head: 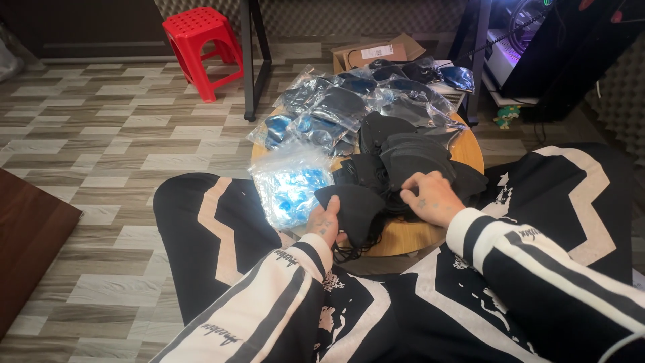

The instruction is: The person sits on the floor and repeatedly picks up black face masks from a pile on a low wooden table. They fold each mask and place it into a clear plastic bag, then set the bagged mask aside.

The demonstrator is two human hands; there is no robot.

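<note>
My left hand [327, 224] grips a folded black face mask [353, 207] at the near edge of a small round wooden table [470, 156]. Its ear loops hang down over the table's edge. My right hand [433, 197] rests with fingers curled on a loose pile of black masks [410, 158] in the middle of the table. A stack of empty clear plastic bags [290, 185] with blue print lies just left of my left hand. Several bagged black masks [349, 107] cover the far half of the table.
My knees in black trousers with pale stripes flank the table. A cardboard box [376, 52] lies behind it. A red plastic stool [201, 48] and black desk legs [248, 60] stand on the wood-pattern floor at the back. A dark brown board [30, 235] lies left.
</note>
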